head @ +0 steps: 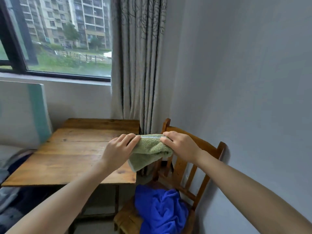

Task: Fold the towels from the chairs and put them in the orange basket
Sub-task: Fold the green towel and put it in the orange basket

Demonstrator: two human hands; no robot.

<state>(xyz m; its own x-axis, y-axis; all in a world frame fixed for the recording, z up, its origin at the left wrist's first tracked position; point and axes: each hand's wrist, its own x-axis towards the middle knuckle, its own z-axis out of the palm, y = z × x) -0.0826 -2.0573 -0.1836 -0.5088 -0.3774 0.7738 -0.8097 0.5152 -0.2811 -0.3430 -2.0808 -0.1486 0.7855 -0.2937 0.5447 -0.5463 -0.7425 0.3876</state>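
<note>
The left hand (pixel 120 146) and right hand (pixel 179 146) pinch the top edge of the half-folded green towel (pixel 150 151), aloft over the 3 o'clock edge of the surface (pixel 76 149); likely next comes another fold, with the blue towel (pixel 162 210) waiting on the chair (pixel 209 149) at 5 o'clock.

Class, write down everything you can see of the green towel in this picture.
The green towel is pale green terry cloth by its look, with a lighter band at its edges. Doubled over, it is held in the air, its top edge stretched level between the left hand and the right hand, which pinch its ends. The rest sags, one corner lowest at the left. It hangs above the gap between the wooden table and the wooden chair.
</note>
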